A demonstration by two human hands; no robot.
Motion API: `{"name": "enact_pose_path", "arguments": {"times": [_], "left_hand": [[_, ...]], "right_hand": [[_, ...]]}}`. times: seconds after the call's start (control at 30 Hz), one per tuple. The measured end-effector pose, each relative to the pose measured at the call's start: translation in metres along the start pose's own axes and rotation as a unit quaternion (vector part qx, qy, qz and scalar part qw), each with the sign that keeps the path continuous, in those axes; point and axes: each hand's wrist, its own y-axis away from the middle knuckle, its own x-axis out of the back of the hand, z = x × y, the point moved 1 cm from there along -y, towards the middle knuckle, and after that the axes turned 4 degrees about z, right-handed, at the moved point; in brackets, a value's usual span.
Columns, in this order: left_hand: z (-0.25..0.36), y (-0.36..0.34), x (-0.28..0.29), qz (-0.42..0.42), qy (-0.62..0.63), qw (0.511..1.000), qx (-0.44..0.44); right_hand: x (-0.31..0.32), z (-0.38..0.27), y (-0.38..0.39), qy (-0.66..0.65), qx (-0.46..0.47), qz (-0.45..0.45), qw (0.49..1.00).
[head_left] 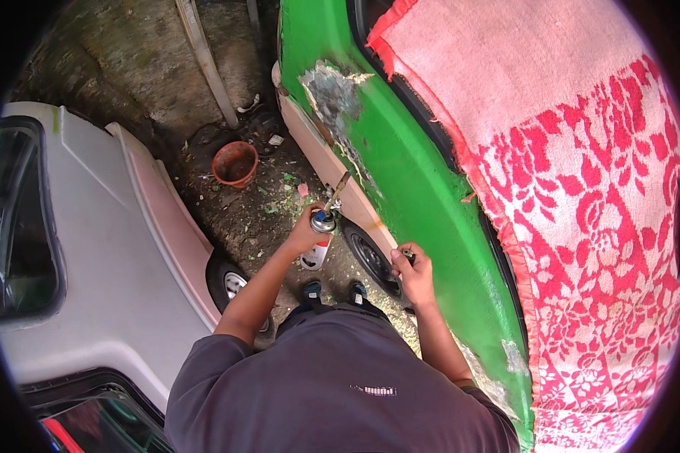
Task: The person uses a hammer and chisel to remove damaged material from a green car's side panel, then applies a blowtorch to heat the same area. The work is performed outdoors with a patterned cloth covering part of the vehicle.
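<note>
My left hand [304,231] is wrapped around a gas canister [314,256] with a blow torch head [338,192] on top. The torch's brass nozzle points up and toward the green car body [423,189]; no flame shows. To the right, my right hand [415,275] is closed on a small dark lighter-like object [409,256], mostly hidden by the fingers. That hand is close to the pale lower panel [363,204] of the green car. Farther ahead on the green body, a patch of stripped, flaking paint [338,98] exposes grey beneath.
A red-and-pink floral blanket [582,196] covers the green car's upper right. On the left stands a grey-white car [121,241]. Between them, a terracotta-coloured bowl [235,164] sits on ground strewn with paint chips. A pole [206,60] leans by the far wall [128,68].
</note>
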Motion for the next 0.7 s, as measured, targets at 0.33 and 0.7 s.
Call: {"name": "enact_pose_path", "arguments": {"times": [0.33,0.7], "left_hand": [[0.015,-0.004,0.005,-0.035,0.006,0.999,0.033],[0.023,-0.009,0.007,-0.024,-0.001,0.998,0.062]], "right_hand": [[-0.01,0.008,0.012,-0.023,0.003,0.03,0.999],[-0.011,0.01,0.014,-0.028,-0.014,0.03,0.999]]}}
